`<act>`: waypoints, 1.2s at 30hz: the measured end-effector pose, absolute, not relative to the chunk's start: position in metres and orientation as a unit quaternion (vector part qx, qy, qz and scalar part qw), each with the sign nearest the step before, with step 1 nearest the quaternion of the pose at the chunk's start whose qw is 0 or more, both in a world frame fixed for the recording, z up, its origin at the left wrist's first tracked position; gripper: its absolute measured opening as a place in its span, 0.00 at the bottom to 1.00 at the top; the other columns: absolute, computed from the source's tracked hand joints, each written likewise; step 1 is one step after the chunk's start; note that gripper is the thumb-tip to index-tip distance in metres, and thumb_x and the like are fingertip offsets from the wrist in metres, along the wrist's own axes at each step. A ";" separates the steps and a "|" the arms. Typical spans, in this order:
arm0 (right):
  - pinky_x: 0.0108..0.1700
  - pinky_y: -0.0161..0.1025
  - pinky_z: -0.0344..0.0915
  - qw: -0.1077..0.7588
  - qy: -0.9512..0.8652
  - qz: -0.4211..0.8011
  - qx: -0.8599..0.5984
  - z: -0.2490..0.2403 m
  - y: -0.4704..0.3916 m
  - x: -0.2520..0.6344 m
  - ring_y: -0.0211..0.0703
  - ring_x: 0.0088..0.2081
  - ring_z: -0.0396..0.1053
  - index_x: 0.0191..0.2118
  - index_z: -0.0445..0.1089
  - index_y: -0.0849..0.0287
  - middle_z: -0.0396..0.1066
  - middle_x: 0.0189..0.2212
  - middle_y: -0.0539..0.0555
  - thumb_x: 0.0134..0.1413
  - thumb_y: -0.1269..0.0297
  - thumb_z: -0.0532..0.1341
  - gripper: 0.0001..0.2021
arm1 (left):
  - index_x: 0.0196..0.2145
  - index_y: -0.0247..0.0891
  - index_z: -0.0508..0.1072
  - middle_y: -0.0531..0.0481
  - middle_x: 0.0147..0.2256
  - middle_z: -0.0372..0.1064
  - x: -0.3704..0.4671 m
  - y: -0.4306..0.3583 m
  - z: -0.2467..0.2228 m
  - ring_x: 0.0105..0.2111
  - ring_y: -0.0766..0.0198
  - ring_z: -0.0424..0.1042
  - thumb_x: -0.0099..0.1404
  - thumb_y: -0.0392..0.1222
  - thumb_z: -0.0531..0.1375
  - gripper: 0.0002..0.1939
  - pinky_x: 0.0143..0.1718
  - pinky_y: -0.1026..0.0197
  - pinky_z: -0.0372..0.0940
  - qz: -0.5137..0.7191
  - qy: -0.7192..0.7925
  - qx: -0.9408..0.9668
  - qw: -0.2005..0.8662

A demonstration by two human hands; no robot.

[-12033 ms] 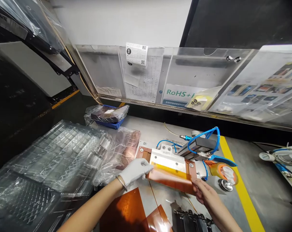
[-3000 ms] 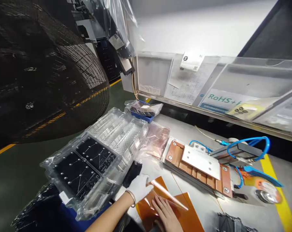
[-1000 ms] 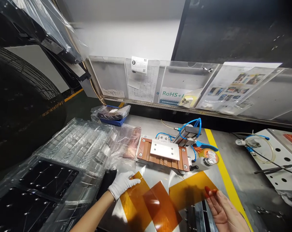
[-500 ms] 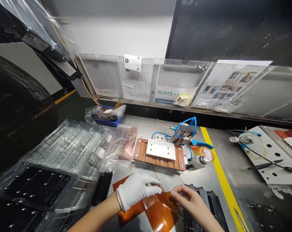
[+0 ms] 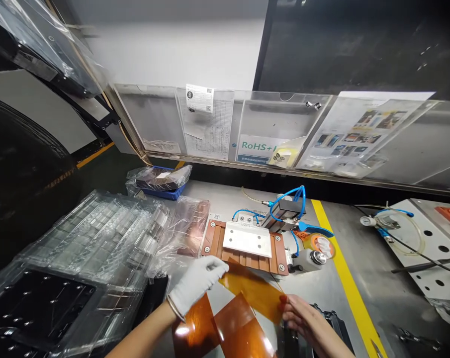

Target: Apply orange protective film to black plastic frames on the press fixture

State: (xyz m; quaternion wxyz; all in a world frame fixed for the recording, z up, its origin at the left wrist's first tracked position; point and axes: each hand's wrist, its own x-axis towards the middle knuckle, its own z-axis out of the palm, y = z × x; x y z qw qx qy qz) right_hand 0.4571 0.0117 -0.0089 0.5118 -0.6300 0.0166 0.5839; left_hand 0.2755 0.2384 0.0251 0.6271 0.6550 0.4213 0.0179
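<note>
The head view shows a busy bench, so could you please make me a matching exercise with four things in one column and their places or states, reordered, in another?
1. Left hand
2. Right hand
3. White plate
4. Blue tray

A. On top of the reddish-brown fixture
B. Bare, holding one end of an amber sheet
C. Under a plastic-wrapped item
D. White-gloved

Pairs: 1-D, 2-B, 3-A, 4-C

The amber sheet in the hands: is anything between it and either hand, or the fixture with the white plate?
Nothing visible: the gloved left hand and bare right hand hold the amber sheet directly, at opposite ends. No object shows between sheet and fixture, though one view cannot settle the gap.
</note>
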 end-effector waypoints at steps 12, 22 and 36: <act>0.31 0.30 0.55 0.541 0.005 0.532 -0.652 -0.038 0.066 0.497 0.33 0.28 0.54 0.32 0.69 0.60 0.61 0.25 0.48 0.40 0.41 0.67 0.25 | 0.34 0.32 0.72 0.56 0.18 0.57 0.312 0.271 -0.019 0.14 0.71 0.54 0.53 0.60 0.59 0.25 0.16 0.66 0.49 0.046 0.482 0.572 0.663; 0.23 0.31 0.43 0.442 -0.044 0.499 -0.744 -0.052 0.118 0.537 0.28 0.16 0.51 0.27 0.62 0.63 0.53 0.16 0.43 0.40 0.42 0.64 0.25 | 0.24 0.36 0.62 0.57 0.17 0.57 0.334 0.301 -0.044 0.16 0.70 0.58 0.58 0.49 0.56 0.13 0.20 0.66 0.51 0.005 0.492 0.630 0.601; 0.20 0.31 0.45 0.382 -0.050 0.513 -0.767 -0.048 0.133 0.551 0.28 0.17 0.50 0.27 0.60 0.61 0.55 0.17 0.44 0.40 0.44 0.63 0.23 | 0.23 0.37 0.60 0.58 0.17 0.57 0.346 0.306 -0.045 0.18 0.70 0.59 0.60 0.46 0.55 0.12 0.24 0.65 0.54 0.011 0.488 0.669 0.561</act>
